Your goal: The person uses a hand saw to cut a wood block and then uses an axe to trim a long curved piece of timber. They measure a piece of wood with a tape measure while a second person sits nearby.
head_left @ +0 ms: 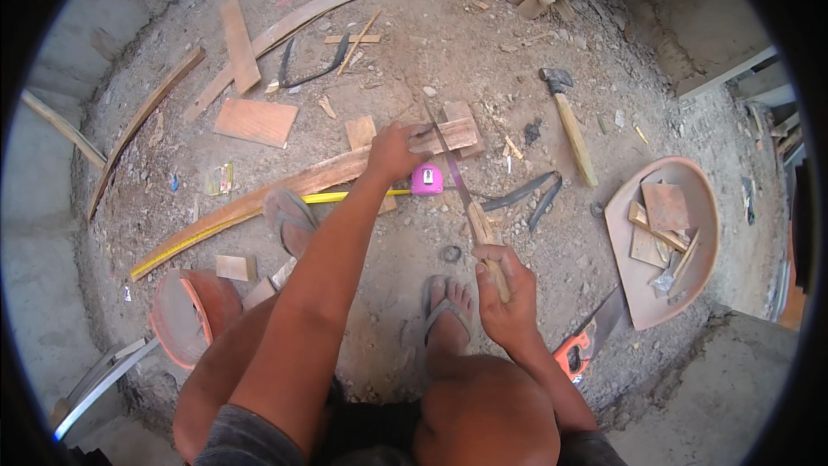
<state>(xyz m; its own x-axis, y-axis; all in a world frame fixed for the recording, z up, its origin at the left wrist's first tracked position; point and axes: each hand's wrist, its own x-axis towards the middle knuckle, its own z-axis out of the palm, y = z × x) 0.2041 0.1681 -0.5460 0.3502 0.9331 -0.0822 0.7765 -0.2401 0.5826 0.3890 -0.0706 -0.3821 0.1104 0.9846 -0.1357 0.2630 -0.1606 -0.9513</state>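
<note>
The long board (315, 178), its right end over a block (456, 110), is probably stiff, fairly light and rough, best held near that end, where the left hand (399, 153) curls over it while the right hand (507, 292) closes around a wooden-handled blade (460, 181).

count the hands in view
2: the left hand on the curved board, and the right hand around the wooden handle of the long blade. No others show.
</note>
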